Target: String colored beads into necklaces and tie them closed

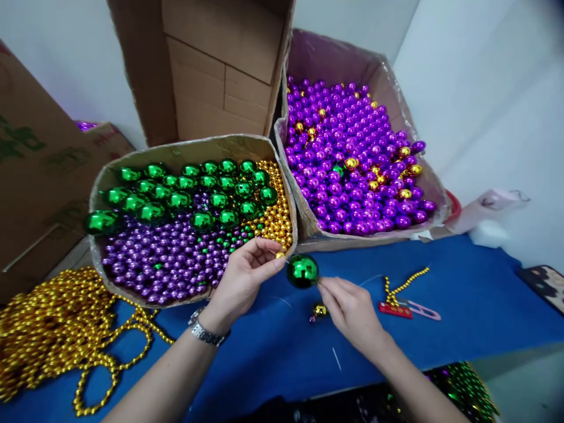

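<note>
**Green ball on a thread, boxes of beads all around**

So here's where we're at. Our left hand (240, 276) has its fingertips pinched on a small gold bead (279, 255), thumb and index closed tight on it. Just past those fingertips, to the right, sits the big green ball (302, 271), hanging in the air between both hands. Our right hand (350, 308) comes in from the other side with its fingers pinched together right at the ball's lower right edge; we think it's gripping a thin thread there, but the thread is too fine to tell for sure.

Just below the ball and beside the right-hand fingers, a small gold and purple bead cluster (318, 310) lies on the blue table cover (462, 317). Right of the right hand there's a short gold bead strand (403, 286) and a red clip (395, 309).

Behind the left fingers is the mixed box (185, 150) with green, purple and gold balls. Behind the right fingers, further back, the purple box (396, 88). Well off to the left of the left wrist, a pile of gold bead chain (57, 329).
</note>
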`<action>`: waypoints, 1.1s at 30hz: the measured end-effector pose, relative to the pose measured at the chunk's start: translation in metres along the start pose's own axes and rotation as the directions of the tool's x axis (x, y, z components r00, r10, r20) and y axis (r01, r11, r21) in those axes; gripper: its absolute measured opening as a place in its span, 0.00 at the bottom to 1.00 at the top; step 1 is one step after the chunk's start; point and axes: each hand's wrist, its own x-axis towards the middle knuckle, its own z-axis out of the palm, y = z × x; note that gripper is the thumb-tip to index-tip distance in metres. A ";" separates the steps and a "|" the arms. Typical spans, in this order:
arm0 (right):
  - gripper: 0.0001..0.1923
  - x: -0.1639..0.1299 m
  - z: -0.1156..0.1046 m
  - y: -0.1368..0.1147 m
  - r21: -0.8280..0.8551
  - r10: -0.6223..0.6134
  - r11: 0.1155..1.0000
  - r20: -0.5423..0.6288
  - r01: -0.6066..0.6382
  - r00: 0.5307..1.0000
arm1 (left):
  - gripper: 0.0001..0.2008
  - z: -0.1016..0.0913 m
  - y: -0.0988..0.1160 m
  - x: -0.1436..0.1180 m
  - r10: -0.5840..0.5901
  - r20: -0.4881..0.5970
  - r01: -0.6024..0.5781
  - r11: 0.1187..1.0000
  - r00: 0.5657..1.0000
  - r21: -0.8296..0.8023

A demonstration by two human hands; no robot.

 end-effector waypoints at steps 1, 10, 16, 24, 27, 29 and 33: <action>0.13 0.004 -0.008 0.000 0.000 0.001 1.000 -0.001 -0.001 1.000 | 0.12 0.005 0.004 -0.001 0.009 0.012 -0.009 1.000 1.000 -0.001; 0.10 0.010 -0.036 -0.029 0.057 -0.099 0.993 -0.048 0.101 0.994 | 0.06 0.013 0.039 -0.024 0.174 0.029 -0.173 0.985 0.984 -0.020; 0.14 -0.027 0.042 -0.019 0.085 0.016 0.996 0.113 -0.025 0.994 | 0.04 -0.016 -0.003 -0.039 0.109 0.131 -0.150 0.920 0.985 0.362; 0.12 -0.038 0.033 0.008 0.028 0.090 0.995 0.188 -0.097 0.978 | 0.05 -0.014 -0.025 -0.045 0.146 0.218 -0.245 0.796 0.965 0.554; 0.18 -0.025 0.020 -0.002 0.099 0.080 0.991 0.133 -0.093 0.988 | 0.05 -0.004 -0.004 -0.045 0.229 0.264 -0.342 0.758 0.937 0.556; 0.18 -0.017 0.020 -0.011 0.214 0.049 0.974 0.098 -0.070 0.994 | 0.06 0.003 0.010 -0.045 0.302 0.276 -0.408 0.735 0.912 0.541; 0.13 -0.011 0.022 -0.017 0.335 0.012 0.942 0.074 -0.037 0.997 | 0.07 0.008 0.013 -0.044 0.357 0.236 -0.428 0.760 0.904 0.489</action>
